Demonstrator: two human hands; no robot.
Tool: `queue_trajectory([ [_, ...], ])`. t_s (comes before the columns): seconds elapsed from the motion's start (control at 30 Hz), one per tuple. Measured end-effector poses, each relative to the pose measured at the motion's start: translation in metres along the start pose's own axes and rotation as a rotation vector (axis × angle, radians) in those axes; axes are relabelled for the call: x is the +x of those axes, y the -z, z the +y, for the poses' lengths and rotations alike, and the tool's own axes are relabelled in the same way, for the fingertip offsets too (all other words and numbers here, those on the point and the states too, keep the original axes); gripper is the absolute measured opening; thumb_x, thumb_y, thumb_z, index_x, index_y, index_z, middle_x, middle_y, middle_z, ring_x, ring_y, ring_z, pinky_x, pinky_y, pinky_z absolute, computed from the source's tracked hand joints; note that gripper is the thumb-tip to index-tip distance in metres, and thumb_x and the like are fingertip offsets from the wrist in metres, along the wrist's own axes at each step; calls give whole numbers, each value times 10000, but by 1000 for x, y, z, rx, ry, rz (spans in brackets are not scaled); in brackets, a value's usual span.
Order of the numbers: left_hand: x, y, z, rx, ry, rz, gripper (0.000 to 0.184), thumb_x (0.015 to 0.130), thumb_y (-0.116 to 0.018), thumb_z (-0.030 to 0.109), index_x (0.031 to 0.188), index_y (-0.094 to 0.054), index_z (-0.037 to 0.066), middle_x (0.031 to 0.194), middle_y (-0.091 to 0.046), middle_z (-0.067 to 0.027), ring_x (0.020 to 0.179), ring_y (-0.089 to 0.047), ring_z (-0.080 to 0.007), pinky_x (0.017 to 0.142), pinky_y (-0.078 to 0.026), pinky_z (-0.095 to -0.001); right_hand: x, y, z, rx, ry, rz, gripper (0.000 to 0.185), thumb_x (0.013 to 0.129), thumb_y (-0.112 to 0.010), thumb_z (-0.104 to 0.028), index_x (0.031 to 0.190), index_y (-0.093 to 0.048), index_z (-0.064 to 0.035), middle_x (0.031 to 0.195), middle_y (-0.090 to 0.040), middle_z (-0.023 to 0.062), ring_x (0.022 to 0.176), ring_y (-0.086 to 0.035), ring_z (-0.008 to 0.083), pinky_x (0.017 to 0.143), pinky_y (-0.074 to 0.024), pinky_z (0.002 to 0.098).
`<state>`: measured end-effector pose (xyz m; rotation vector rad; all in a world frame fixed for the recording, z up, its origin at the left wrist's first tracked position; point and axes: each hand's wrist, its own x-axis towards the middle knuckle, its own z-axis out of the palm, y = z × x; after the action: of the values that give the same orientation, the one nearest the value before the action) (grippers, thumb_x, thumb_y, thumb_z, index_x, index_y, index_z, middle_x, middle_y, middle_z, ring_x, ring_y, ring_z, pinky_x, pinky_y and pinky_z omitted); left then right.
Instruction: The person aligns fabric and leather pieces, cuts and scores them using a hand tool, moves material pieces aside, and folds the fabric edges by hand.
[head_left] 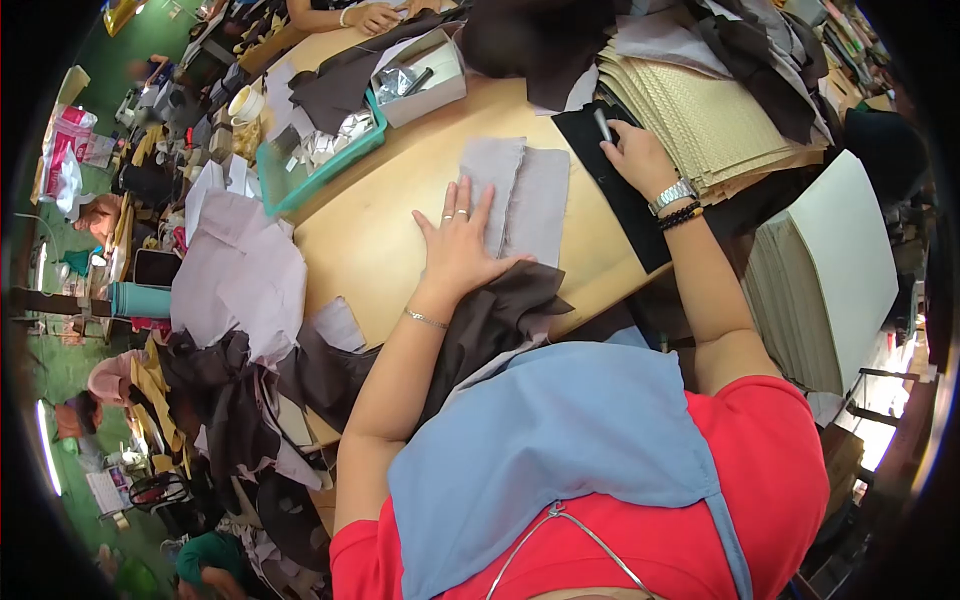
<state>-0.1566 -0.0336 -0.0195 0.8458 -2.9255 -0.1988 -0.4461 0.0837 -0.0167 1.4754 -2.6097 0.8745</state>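
My left hand (458, 238) lies flat with spread fingers, its fingertips on a grey-lilac cloth piece (497, 180) with a seam-like line down it. Another part of the pale cloth (543, 205) extends to the right of that line. Dark brown fabric (515, 300) is bunched under and beside the left wrist. My right hand (638, 158) is closed around a short silver-grey rod-like tool (602, 125), whose kind I cannot make out. That hand is over a black strip (610, 190) along the table's right side.
A wooden table (375, 235) carries a teal tray (330, 165) of small pale pieces and a white box (430, 85). Stacked cream textured sheets (690, 120) stand at the right. Lilac fabric (240, 265) hangs at the left. Another person's hand (372, 18) rests at the far edge.
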Motion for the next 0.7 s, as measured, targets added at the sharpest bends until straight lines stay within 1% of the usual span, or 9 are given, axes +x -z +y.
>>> queue_trajectory([
  [0.07,1,-1,-2,17,-38,12,1099,682,-620,781,1517,-308,137,1594,-218,-163,1471,-211,-337,1033,-112,-770,0,-3,-2,-70,43,43,349,843,-673,-179,1143,-627,-6,934,-666,223,899,-649,378,777,-519,451],
  [0.1,3,-1,-3,26,-59,19,1062,722,-607,761,1520,-297,133,1594,-221,-156,1471,-212,-332,1049,-112,-756,1,-11,-1,-103,141,162,296,837,-665,-151,1101,-636,-21,999,-659,193,924,-635,364,793,-512,435],
  [0.2,17,-3,-13,-199,-226,103,826,893,-533,581,1526,-267,122,1583,-257,-139,1464,-228,-334,1115,-134,-671,-5,-5,-41,116,401,177,221,832,-665,-130,1031,-637,-39,949,-649,154,860,-627,345,769,-510,418],
  [0.27,35,1,-15,-261,-307,76,699,946,-486,439,1525,-260,118,1565,-296,-140,1448,-263,-334,1135,-162,-619,-15,-20,-54,323,453,14,155,824,-671,-113,956,-619,-52,871,-632,132,798,-615,325,751,-504,402],
  [0.3,42,2,-15,-293,-346,64,640,973,-463,369,1524,-257,116,1555,-316,-140,1441,-280,-334,1145,-176,-594,-18,-21,-62,345,479,-35,142,819,-683,-106,925,-606,-52,846,-631,130,806,-622,314,737,-504,402],
  [0.4,55,-3,-18,-439,-282,-41,598,978,-443,270,1522,-252,111,1527,-363,-147,1414,-333,-333,1142,-204,-578,-19,-35,-63,403,470,-123,149,823,-691,-109,914,-593,-41,831,-628,133,803,-623,310,709,-511,395],
  [0.5,50,-6,-26,-289,-276,31,584,971,-448,251,1505,-280,87,1494,-416,-124,1391,-376,-304,1132,-247,-569,-18,-40,-62,337,500,-94,146,835,-679,-110,938,-599,-46,849,-629,134,816,-623,307,725,-512,398],
  [0.6,46,-5,-28,-199,-260,8,572,966,-452,247,1498,-299,103,1501,-412,-102,1395,-371,-296,1131,-248,-577,-19,-39,-64,301,515,-94,154,850,-661,-113,983,-612,-54,904,-633,122,853,-620,307,765,-510,404],
  [0.7,46,-5,-27,-206,-276,2,560,967,-448,226,1505,-306,160,1526,-378,-98,1415,-340,-302,1127,-218,-613,-21,-39,-63,280,578,-64,198,860,-646,-119,1048,-629,-62,961,-633,107,897,-615,305,810,-505,407],
])
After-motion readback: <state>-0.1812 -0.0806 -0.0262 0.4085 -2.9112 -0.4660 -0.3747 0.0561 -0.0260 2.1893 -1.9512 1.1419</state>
